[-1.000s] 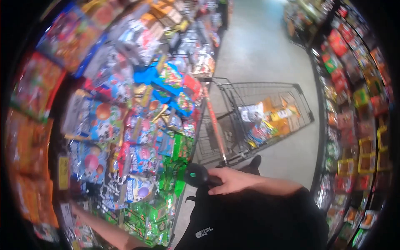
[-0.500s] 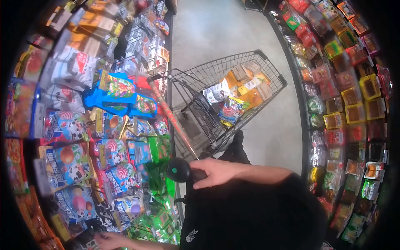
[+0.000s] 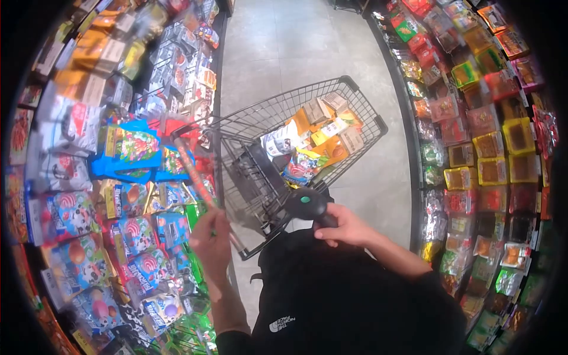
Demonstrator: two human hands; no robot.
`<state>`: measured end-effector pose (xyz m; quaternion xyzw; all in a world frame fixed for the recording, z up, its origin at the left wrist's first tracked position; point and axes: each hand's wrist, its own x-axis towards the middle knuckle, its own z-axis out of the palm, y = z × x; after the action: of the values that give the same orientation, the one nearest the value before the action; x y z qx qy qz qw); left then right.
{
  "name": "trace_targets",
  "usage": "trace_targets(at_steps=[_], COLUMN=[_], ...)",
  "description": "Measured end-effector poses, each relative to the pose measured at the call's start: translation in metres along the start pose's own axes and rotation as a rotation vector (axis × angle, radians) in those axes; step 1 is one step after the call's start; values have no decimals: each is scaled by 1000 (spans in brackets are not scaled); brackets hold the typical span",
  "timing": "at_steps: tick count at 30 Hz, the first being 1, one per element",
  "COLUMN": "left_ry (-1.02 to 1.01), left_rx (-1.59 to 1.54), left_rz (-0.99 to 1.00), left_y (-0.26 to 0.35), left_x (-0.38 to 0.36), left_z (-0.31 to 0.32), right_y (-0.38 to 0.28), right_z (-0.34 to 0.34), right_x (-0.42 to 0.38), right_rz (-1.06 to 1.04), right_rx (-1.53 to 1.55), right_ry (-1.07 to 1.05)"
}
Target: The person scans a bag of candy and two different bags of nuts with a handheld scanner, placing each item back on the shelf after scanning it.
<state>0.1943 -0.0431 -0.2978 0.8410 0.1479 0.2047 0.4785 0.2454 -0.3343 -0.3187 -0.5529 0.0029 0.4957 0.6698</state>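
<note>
My left hand [image 3: 211, 238], somewhat blurred, is closed at the reddish handle bar [image 3: 192, 171] of a shopping cart, its fingers curled over the bar. In my right hand [image 3: 349, 226] is a black handheld device [image 3: 306, 204] with a round head and a green dot, held by its short grip in front of my body. The wire shopping cart [image 3: 367, 100] stands at an angle ahead of me. Inside it lie a white bag [image 3: 280, 141], a colourful snack bag [image 3: 300, 167] and several orange and brown packs [image 3: 340, 148].
Shelves of bagged sweets [image 3: 74, 213] line the left side, with a blue display holder [image 3: 127, 157] jutting out. On the right stand racks of small packaged snacks [image 3: 488, 148]. A grey tiled floor [image 3: 284, 41] runs between them.
My left hand has come up from the low shelf to the cart handle, holding no bag. My right hand has moved the black device up and right. The view has shifted slightly.
</note>
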Motion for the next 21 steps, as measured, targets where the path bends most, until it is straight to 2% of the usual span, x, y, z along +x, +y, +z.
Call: trace_targets(at_steps=[2,4,6,8,9,11,12,14,15,16,18,19,20,21], left_ry=[-172,-343,-467,-572,-578,-650,-656,-651,-873,-870,-939,-823,-822,-1092], left_rx=[13,-276,-203,214,216,570,561,778,850,831,1043,1137,1129,1239], left_rz=[-35,-262,-448,35,29,280,261,525,419,405,357,418,395,321], left_y=[-5,-15,-29,-82,-102,-138,-159,-195,-207,-222,-254,-258,-261,-253], left_x=[16,29,47,52,54,52,49,45,45,38,20,16,12,17], left_z=[52,117,187,251,282,337,361,400,412,422,441,449,458,460], right_y=[-9,-19,-32,-37,-38,-35,-33,-29,-27,-25,-23,-24,-23,-23], right_z=[-41,-82,-115,-144,-158,-181,-190,-205,-211,-216,-223,-226,-230,-234], right_x=[-11,-23,-36,-45,-51,-62,-69,-84,-92,-100,-112,-115,-118,-116], right_rz=[-74,-113,-164,-208,-187,-139,-98,-26,5,33,40,57,49,49], right_rx=[29,38,111,178,208,199,184,155,155,151,167,161,177,177], right_ry=[122,237,370,441,451,476,500,546,581,617,662,679,674,665])
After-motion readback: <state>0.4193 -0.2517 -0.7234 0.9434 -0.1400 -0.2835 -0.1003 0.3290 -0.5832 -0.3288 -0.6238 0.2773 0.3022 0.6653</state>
